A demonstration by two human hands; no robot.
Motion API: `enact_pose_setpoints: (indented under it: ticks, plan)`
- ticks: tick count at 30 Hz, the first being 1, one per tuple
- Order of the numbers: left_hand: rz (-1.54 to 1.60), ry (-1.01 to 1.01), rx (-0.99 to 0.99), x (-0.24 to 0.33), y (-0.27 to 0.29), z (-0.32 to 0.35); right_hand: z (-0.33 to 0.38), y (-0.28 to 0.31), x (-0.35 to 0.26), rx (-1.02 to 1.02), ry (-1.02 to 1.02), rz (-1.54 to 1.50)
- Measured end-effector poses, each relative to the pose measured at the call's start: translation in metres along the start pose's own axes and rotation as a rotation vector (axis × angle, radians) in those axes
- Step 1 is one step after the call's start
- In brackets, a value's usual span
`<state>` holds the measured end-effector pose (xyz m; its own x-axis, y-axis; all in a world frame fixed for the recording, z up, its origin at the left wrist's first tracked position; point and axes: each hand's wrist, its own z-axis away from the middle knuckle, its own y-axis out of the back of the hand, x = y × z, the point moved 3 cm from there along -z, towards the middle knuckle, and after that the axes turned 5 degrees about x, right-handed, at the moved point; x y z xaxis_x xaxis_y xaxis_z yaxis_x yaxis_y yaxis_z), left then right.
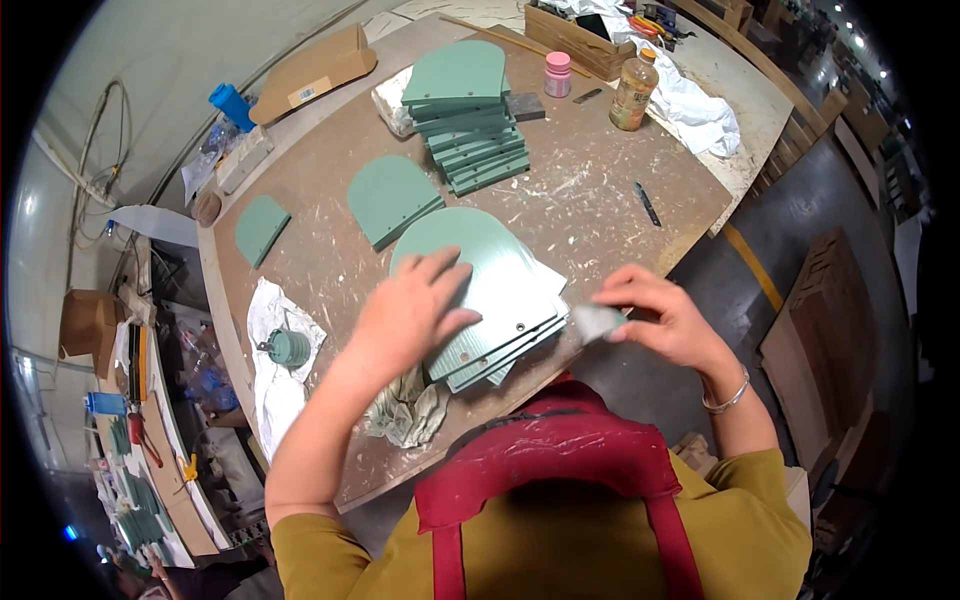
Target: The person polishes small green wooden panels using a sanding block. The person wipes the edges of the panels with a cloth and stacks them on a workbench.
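A green round-topped panel (480,260) lies uppermost on a small fanned stack near the table's front edge, with holes along its straight edge. Resting on its left part, my left hand (415,300) has its fingers spread. To the right of the stack, my right hand (660,315) pinches a small grey-white pad (598,324), blurred and just off the panel's corner. Another green panel (392,198) lies just behind, and a smaller green piece (262,230) is farther left. A tall stack of green panels (462,80) stands at the back.
A crumpled cloth (408,408) lies by my left forearm. A green paint pot (290,347) sits on white paper (275,385). Toward the back right are a pink jar (557,75), an orange-capped bottle (633,92) and a wooden box (575,40). A dark cutter-like tool (648,204) lies at right.
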<state>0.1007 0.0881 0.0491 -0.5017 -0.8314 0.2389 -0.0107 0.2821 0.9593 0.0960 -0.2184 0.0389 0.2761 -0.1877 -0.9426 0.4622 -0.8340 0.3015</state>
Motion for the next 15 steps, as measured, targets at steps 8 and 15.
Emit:
enact_pose_setpoints:
  ticks: [8, 15]
  plan:
    - [-0.05, -0.106, 0.021, -0.012, -0.011, -0.006, 0.012, -0.054, -0.011, 0.458, 0.165, 0.38]
    - [-0.163, -0.104, 0.166, -0.01, -0.022, -0.005, 0.001, -0.137, -0.039, 0.306, 0.433, 0.582]
